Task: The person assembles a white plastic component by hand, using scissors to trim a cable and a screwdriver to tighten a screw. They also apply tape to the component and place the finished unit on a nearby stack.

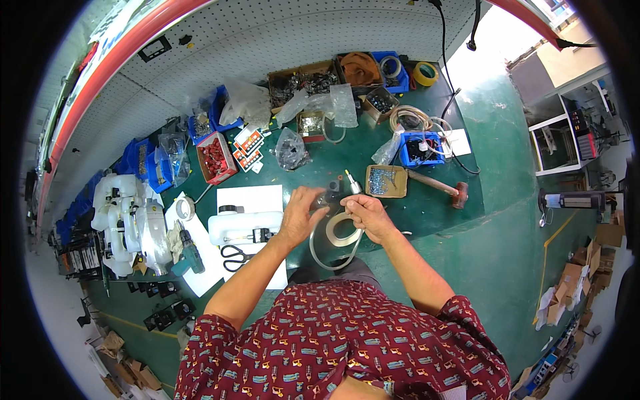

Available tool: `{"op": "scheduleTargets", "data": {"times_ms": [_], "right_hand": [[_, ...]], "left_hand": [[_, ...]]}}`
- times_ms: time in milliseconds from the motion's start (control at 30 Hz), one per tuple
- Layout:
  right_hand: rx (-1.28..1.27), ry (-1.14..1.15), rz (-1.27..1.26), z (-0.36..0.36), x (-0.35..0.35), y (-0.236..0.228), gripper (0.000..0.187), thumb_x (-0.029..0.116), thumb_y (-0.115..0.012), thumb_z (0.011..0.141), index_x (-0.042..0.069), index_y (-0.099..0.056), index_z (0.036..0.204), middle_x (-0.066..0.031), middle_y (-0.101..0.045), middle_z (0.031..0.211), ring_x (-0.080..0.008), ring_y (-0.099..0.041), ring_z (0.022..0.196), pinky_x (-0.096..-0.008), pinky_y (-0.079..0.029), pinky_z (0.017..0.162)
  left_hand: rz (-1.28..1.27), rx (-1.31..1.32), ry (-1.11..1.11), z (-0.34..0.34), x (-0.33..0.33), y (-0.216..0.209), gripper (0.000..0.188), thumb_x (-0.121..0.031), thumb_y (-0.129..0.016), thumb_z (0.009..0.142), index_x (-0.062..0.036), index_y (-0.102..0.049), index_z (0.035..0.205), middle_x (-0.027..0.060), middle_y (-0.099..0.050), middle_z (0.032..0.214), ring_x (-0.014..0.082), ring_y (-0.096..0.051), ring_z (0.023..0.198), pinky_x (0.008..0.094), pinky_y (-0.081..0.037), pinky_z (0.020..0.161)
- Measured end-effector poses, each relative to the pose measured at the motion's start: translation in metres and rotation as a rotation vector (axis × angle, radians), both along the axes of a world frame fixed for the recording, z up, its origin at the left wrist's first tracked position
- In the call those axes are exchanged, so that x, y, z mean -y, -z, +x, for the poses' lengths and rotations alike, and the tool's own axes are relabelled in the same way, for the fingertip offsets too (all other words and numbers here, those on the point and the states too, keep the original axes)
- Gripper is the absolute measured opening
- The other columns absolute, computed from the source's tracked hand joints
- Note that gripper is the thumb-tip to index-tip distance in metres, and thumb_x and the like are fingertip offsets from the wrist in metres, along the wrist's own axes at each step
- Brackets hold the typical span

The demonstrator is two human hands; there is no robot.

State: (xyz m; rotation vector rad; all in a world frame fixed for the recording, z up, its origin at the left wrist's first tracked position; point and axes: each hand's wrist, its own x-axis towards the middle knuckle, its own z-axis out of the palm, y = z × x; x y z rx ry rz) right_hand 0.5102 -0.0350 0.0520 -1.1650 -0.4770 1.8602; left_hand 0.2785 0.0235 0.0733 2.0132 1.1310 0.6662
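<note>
A length of clear tubing [317, 259] hangs in a loop in front of my body. Its right side rises to my right hand [370, 217], whose thumb and fingers are pinched on it. My left hand [301, 215] is across from it, with thumb and curved fingers apart. Beside those fingertips lies a small see-through piece [327, 198], too unclear to name. The tubing's other side runs up near my left thumb, where its end is hidden. Within the loop sits a pale tape roll [331, 231]. Just beyond my right fingers stands a silver tool [353, 183] with a yellow tip.
Left of my arms are a white plastic tank [245, 228], black scissors [235, 257] and a green power drill [191, 252]. A hammer [440, 189] and a cardboard tray of screws [387, 181] lie right. Behind stand a red parts box [217, 158] and a blue bin [421, 149].
</note>
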Motion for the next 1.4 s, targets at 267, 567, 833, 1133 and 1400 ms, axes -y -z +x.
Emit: {"op": "scheduleTargets", "data": {"times_ms": [267,567,833,1133,1400], "right_hand": [[-0.049,0.003,0.035,-0.003,-0.007,-0.005,0.021,0.017,-0.066,0.104,0.001,-0.069,0.117,0.0,-0.061,0.092,-0.0019,-0.045,0.064,-0.0176,-0.032,0.052],[-0.046,-0.015,0.066,-0.003,-0.006,-0.009,0.023,0.017,-0.066,0.104,0.0,-0.07,0.118,-0.0004,-0.061,0.091,-0.002,-0.044,0.064,-0.0179,-0.032,0.052],[0.085,-0.07,0.061,-0.006,-0.01,-0.009,0.025,0.018,-0.065,0.103,0.0,-0.072,0.118,0.0,-0.064,0.091,-0.0023,-0.045,0.064,-0.0181,-0.033,0.053],[0.102,-0.083,0.042,-0.011,-0.011,-0.013,0.024,0.017,-0.067,0.104,-0.001,-0.072,0.117,0.0001,-0.065,0.086,-0.0018,-0.046,0.063,-0.0182,-0.034,0.052],[0.089,-0.114,0.028,-0.008,-0.009,-0.008,0.024,0.021,-0.066,0.103,0.002,-0.074,0.118,0.0018,-0.066,0.088,-0.002,-0.049,0.067,-0.0176,-0.036,0.054]], "left_hand": [[0.016,-0.101,-0.007,-0.003,0.006,-0.016,0.05,-0.001,-0.083,0.083,-0.0055,-0.066,0.129,0.0145,-0.058,0.114,0.0306,-0.062,0.105,0.0366,-0.058,0.085],[0.077,-0.196,-0.008,-0.005,0.004,-0.032,0.05,-0.003,-0.084,0.079,-0.0085,-0.069,0.127,0.013,-0.06,0.109,0.0325,-0.06,0.103,0.0417,-0.054,0.086],[0.275,-0.321,0.096,-0.011,-0.013,-0.049,0.047,-0.002,-0.085,0.079,-0.0096,-0.072,0.124,0.0143,-0.063,0.11,0.0322,-0.06,0.101,0.0428,-0.052,0.084],[0.257,-0.329,0.113,-0.016,-0.014,-0.051,0.047,-0.002,-0.085,0.079,-0.0073,-0.071,0.123,0.0142,-0.064,0.112,0.032,-0.059,0.102,0.0431,-0.051,0.086],[0.26,-0.329,0.121,-0.017,-0.012,-0.045,0.047,-0.001,-0.084,0.078,-0.007,-0.071,0.123,0.0136,-0.064,0.112,0.0324,-0.059,0.102,0.044,-0.05,0.088]]}}
